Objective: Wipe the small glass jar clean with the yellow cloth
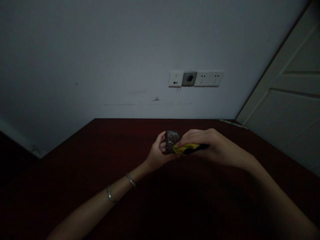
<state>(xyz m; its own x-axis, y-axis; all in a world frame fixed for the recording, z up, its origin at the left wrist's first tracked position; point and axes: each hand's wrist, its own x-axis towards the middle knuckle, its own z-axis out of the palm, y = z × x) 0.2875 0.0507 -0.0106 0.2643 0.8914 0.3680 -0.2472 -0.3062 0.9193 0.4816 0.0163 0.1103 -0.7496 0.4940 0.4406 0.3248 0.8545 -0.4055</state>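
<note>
Above the middle of a dark red table (100, 156), my left hand (158, 151) is closed around a small dark roundish object (172, 140) with a shiny surface; the dim light hides what it is. My right hand (210, 145) is closed on a yellow and black tool (188, 148), whose yellow end touches the dark object. Both hands meet above the tabletop. Two thin bracelets (120, 188) sit on my left wrist.
A white wall rises behind the table, with a row of sockets and a switch plate (196, 79) above the table's far edge. A pale door (290, 100) stands at the right. A thin light strip (232, 123) lies at the table's far right corner.
</note>
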